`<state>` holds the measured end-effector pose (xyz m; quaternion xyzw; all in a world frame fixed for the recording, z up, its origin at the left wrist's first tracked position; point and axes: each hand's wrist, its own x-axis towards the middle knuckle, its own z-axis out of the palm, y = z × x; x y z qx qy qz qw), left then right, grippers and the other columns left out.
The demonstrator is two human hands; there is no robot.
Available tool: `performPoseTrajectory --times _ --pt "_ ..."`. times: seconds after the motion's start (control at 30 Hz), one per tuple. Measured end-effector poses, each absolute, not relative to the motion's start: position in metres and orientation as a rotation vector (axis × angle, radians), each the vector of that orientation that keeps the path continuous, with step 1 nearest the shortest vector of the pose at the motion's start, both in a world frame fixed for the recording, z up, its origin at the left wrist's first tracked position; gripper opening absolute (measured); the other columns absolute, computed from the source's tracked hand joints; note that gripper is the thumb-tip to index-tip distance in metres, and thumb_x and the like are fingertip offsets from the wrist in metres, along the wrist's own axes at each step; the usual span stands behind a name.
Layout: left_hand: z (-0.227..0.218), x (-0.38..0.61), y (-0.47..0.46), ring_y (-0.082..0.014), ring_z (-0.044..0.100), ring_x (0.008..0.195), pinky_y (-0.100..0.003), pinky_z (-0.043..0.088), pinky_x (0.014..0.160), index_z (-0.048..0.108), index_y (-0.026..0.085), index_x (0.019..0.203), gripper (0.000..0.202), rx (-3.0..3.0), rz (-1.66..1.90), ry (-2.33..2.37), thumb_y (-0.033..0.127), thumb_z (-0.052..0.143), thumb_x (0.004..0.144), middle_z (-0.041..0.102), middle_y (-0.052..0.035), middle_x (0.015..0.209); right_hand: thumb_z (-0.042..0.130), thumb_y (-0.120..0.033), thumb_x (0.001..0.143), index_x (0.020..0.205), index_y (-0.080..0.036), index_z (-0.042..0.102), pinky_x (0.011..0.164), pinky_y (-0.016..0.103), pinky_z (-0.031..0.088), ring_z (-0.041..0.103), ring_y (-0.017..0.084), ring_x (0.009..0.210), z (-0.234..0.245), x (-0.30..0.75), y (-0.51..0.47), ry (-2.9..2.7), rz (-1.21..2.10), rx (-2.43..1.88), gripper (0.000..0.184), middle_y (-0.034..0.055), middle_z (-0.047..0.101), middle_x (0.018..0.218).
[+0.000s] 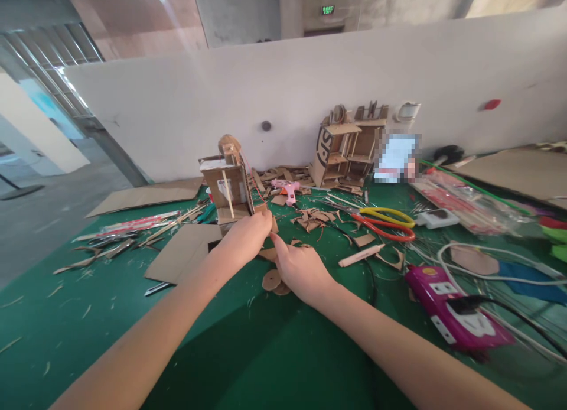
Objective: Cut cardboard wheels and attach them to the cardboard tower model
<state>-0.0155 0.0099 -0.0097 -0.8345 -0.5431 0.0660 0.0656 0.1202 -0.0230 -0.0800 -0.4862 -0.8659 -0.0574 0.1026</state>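
My left hand (248,234) is closed, its fingers wrapped on a small brown cardboard piece (274,224) that shows only at its edge. Beside it my right hand (305,271) is closed too, thumb pointing up at the left fingertips, also gripping the cardboard; its curled fingers are mostly hidden. A cardboard model (225,188) with wooden sticks and a rounded top stands upright just behind my left hand. Round cardboard discs (271,280) lie on the table under my right hand.
On the green table (248,363) lie a pink glue gun (287,189), scissors with yellow and orange handles (385,224), cardboard scraps (312,219) and a flat cardboard sheet (181,256). A purple power strip (456,309) with cables sits at right. Another cardboard model (341,150) stands by the white partition.
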Motion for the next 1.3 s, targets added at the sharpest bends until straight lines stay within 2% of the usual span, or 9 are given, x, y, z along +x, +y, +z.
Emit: performPoseTrajectory --times 0.27,0.43,0.6,0.73,0.9,1.13,1.3 --pt "-0.011 -0.013 0.01 -0.0228 0.067 0.068 -0.03 0.047 0.059 0.052 0.009 0.096 0.025 -2.522 0.131 -1.668 -0.002 0.042 0.077 0.066 -0.011 0.079 0.049 -0.01 0.085 0.14 -0.009 0.038 0.056 0.028 0.05 0.071 0.026 0.069 -0.073 0.116 -0.026 -2.606 -0.173 -1.43 0.056 0.0127 0.07 0.079" --pt "-0.013 -0.016 0.014 -0.0249 0.067 0.07 -0.032 0.047 0.06 0.052 0.009 0.096 0.023 -2.527 0.126 -1.636 -0.001 0.044 0.076 0.066 -0.0141 0.084 0.046 -0.013 0.089 0.124 -0.016 0.049 0.062 0.028 0.051 0.071 0.025 0.077 -0.068 0.117 -0.027 -2.617 -0.06 -1.45 0.036 0.0116 0.07 0.086" --pt "-0.013 -0.016 0.014 -0.0236 0.067 0.068 -0.031 0.046 0.056 0.052 0.01 0.093 0.017 -2.563 0.084 -1.673 0.002 0.046 0.08 0.067 -0.0124 0.082 0.035 -0.016 0.096 0.129 -0.016 0.042 0.066 0.029 0.05 0.072 0.024 0.077 -0.067 0.11 -0.024 -2.379 0.125 -1.691 0.034 0.0117 0.072 0.083" --pt "-0.014 -0.016 0.014 -0.0235 0.068 0.069 -0.031 0.047 0.058 0.052 0.011 0.093 0.018 -2.542 0.053 -1.727 0.001 0.045 0.08 0.068 -0.0129 0.082 0.027 -0.024 0.1 0.127 -0.02 0.045 0.065 0.033 0.051 0.072 0.025 0.074 -0.066 0.107 -0.018 -2.178 0.188 -1.771 0.033 0.0096 0.073 0.083" --pt "-0.022 -0.016 0.019 -0.0231 0.068 0.072 -0.031 0.049 0.061 0.051 0.011 0.094 0.022 -2.527 -0.001 -1.729 -0.002 0.044 0.078 0.067 -0.0141 0.087 0.038 -0.024 0.096 0.125 -0.02 0.049 0.065 0.034 0.052 0.072 0.026 0.077 -0.062 0.108 -0.015 -2.25 0.099 -1.745 0.031 0.0108 0.072 0.09" --pt "-0.028 -0.018 0.021 -0.0235 0.068 0.075 -0.031 0.05 0.063 0.05 0.01 0.099 0.018 -2.534 -0.057 -1.691 0.004 0.044 0.083 0.067 -0.0139 0.088 0.041 -0.01 0.092 0.135 -0.008 0.038 0.064 0.034 0.054 0.071 0.028 0.077 -0.061 0.101 -0.015 -2.48 -0.056 -1.615 0.044 0.0149 0.069 0.085" --pt "-0.027 -0.017 0.018 -0.0255 0.068 0.08 -0.033 0.051 0.067 0.05 0.008 0.101 0.023 -2.515 -0.049 -1.68 0.0 0.041 0.082 0.067 -0.0163 0.091 0.048 -0.014 0.09 0.123 -0.011 0.047 0.064 0.032 0.051 0.07 0.026 0.077 -0.065 0.098 -0.011 -2.291 0.225 -1.631 0.034 0.0138 0.07 0.085"
